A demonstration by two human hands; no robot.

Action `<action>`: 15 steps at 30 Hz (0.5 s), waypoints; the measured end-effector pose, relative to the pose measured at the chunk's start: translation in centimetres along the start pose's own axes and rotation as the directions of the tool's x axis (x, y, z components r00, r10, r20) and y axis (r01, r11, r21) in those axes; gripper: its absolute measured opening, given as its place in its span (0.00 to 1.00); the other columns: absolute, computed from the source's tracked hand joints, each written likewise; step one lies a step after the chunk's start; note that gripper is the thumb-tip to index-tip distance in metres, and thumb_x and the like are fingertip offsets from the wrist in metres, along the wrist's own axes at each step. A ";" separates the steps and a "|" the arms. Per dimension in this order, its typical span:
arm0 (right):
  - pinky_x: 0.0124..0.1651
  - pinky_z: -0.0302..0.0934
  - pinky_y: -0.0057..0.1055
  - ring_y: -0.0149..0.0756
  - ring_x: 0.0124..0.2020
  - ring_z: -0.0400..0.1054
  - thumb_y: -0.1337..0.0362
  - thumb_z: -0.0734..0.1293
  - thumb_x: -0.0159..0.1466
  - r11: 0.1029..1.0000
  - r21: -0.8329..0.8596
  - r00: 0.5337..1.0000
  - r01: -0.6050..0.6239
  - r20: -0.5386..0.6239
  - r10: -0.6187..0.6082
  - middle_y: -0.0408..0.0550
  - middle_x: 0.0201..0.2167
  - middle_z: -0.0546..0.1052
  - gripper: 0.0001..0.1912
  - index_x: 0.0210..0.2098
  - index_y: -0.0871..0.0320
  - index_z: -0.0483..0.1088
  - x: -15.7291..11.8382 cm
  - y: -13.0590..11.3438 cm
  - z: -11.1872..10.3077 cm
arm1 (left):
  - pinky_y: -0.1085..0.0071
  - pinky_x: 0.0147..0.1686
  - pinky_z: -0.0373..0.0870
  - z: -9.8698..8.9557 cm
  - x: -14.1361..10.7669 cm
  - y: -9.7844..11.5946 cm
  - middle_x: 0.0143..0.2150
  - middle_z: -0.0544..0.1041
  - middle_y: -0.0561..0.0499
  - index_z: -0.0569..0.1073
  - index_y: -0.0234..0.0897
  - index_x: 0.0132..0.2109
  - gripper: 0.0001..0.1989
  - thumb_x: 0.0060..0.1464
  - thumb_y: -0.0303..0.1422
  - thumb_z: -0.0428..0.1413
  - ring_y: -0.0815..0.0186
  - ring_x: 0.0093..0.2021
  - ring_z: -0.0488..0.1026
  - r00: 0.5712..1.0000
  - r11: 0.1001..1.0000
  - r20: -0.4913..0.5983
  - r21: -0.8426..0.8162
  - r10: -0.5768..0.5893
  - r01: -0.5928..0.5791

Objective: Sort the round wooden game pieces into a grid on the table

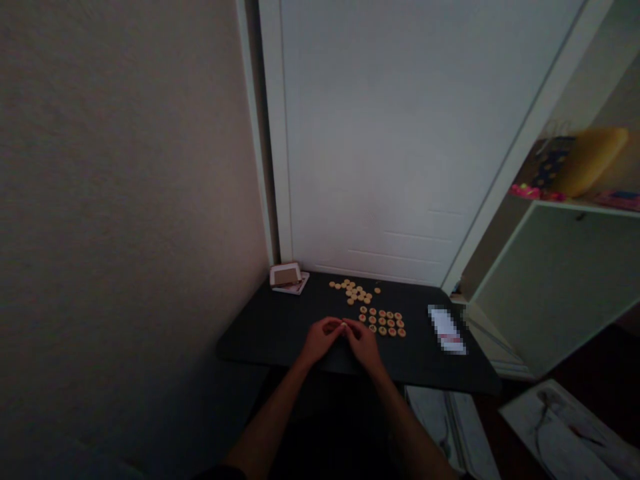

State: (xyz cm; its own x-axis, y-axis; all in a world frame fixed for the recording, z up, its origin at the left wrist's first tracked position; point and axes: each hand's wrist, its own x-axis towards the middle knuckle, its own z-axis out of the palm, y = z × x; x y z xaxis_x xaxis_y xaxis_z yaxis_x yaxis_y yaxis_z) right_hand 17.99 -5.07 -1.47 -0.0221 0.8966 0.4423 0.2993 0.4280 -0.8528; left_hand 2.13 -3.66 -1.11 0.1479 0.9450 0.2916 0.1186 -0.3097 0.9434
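Note:
My left hand [321,339] and my right hand [363,341] meet above the front part of the dark table [260,333]. Between their fingertips is a small pale round piece [344,325], mostly covered by the fingers. It looks like one of the round wooden xiangqi pieces around it. Just right of my hands, several xiangqi pieces [383,321] lie in rows, with red or dark marks on top. Behind them is a loose, scattered group of plain-looking pieces [357,292], and a single piece [377,291] lies apart to its right.
An open box [285,276] rests on its lid at the table's back left corner. A blurred-out white phone-like object [447,329] lies on the right side. A white door [370,167] stands behind the table, a wall [150,200] to the left, and a shelf with a yellow item [590,160] to the right.

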 end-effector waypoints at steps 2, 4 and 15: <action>0.49 0.67 0.40 0.42 0.43 0.74 0.53 0.64 0.64 1.000 0.013 1.000 -0.013 -0.007 0.013 0.49 0.43 0.79 0.16 0.47 0.52 0.76 0.0 -0.1 0.1 | 0.64 0.45 0.75 0.0 0.0 0.0 0.39 0.82 0.46 0.77 0.35 0.42 0.17 0.52 0.43 0.60 0.60 0.40 0.79 1.000 1.000 -0.015 0.005 -0.006 0.006; 0.48 0.68 0.39 0.42 0.42 0.74 0.54 0.65 0.63 0.999 0.034 1.000 -0.027 0.000 0.027 0.49 0.43 0.79 0.17 0.48 0.52 0.75 -0.1 -0.2 0.2 | 0.64 0.45 0.75 0.0 0.0 0.1 0.40 0.82 0.45 0.77 0.36 0.43 0.17 0.52 0.43 0.60 0.60 0.41 0.79 1.000 1.000 -0.029 0.007 -0.004 0.004; 0.41 0.69 0.35 0.39 0.37 0.73 0.56 0.67 0.60 0.999 0.037 0.999 -0.035 0.005 0.035 0.49 0.39 0.79 0.19 0.49 0.54 0.72 -0.3 -0.1 0.4 | 0.64 0.47 0.74 0.1 0.1 0.1 0.44 0.81 0.45 0.77 0.36 0.45 0.17 0.53 0.43 0.59 0.59 0.44 0.78 1.000 0.999 -0.020 -0.023 -0.023 0.022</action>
State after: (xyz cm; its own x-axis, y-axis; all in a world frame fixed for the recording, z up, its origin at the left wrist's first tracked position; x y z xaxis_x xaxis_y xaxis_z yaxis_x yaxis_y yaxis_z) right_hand 17.60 -5.32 -1.59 -0.0165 0.9116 0.4107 0.2645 0.4001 -0.8775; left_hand 2.22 -3.66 -0.97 0.1251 0.9538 0.2731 0.0997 -0.2860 0.9530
